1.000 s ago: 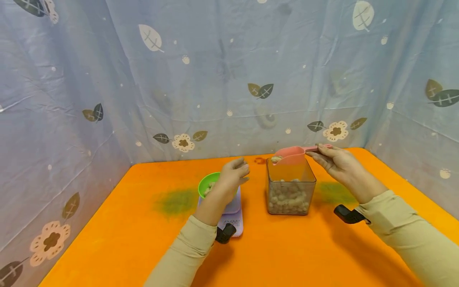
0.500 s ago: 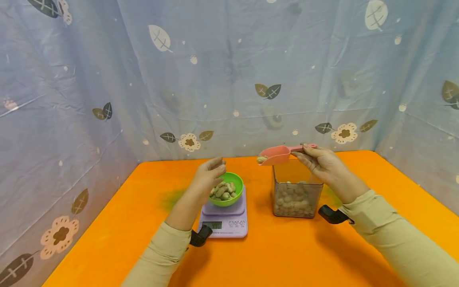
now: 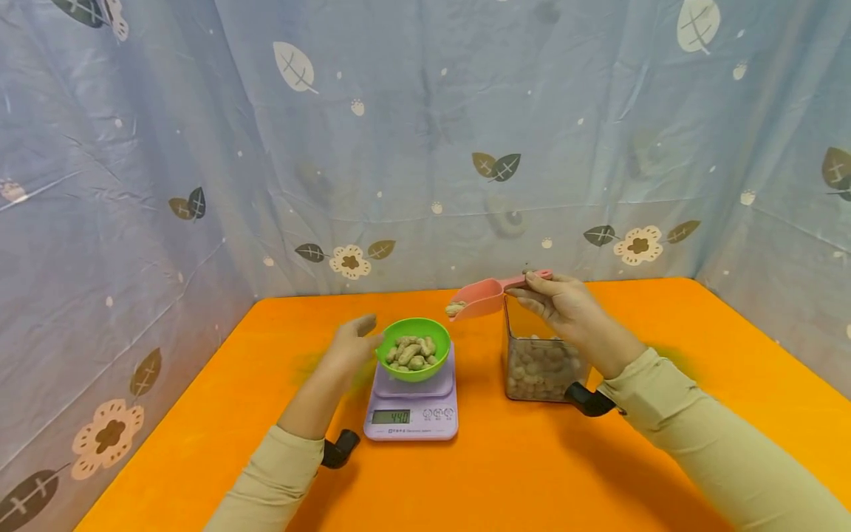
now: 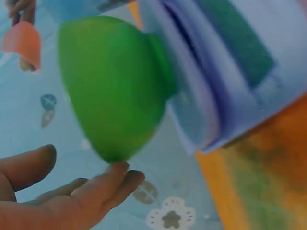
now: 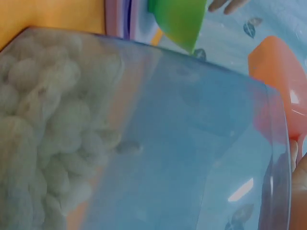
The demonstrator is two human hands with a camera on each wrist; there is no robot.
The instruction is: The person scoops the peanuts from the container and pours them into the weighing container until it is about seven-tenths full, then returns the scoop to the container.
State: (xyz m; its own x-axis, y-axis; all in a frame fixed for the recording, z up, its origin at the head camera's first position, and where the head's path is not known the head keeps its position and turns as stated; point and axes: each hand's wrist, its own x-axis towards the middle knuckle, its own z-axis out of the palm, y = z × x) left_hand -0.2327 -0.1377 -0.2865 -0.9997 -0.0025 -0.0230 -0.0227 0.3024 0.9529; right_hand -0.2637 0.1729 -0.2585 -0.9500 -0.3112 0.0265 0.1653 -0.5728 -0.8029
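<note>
My right hand pinches the handle of a pink scoop, which tilts down to the left with a peanut at its lip. To its left a green bowl holding several unshelled peanuts stands on a lilac kitchen scale; the display appears to read 440. Beside the bowl's left rim is my left hand, fingers extended. In the left wrist view, the fingertips are right at the rim of the bowl.
A clear, brownish square container, partly filled with peanuts, stands right of the scale, below my right forearm. The orange tabletop ends at a patterned blue curtain behind and at both sides.
My right hand has carried the scoop left, from over the container toward the bowl, and its lip has dipped. My left hand has drawn back left, uncovering the bowl and the scale's display.
</note>
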